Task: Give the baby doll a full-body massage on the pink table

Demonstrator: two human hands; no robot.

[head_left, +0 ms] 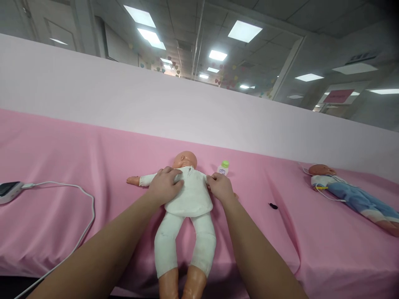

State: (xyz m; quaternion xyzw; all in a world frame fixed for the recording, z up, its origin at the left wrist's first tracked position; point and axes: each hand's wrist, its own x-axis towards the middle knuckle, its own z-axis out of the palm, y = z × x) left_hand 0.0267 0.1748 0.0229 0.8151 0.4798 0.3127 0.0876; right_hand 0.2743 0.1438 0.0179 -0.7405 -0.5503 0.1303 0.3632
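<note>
A baby doll (pixel 188 195) in a white cloth suit lies on the pink cloth, head away from me and legs toward me. A small zipper pull shows at its neck. My left hand (pixel 166 186) rests on the doll's shoulder at the left, its fingers laid over the white cloth and thumb apart. At the opposite shoulder, my right hand (pixel 221 187) has its fingers closed on the doll's sleeve. That arm is mostly hidden under my hand, while the other arm stretches out to the left. Just beyond my right hand stands a small bottle (pixel 223 167) with a green cap.
Pink cloth (pixel 115 166) covers the table up to a white wall (pixel 187 108) with glass above. A white device (pixel 11 192) with a cable (pixel 92 207) lies left. To the right are a small black object (pixel 273 206) and another doll (pixel 352 193) in blue trousers.
</note>
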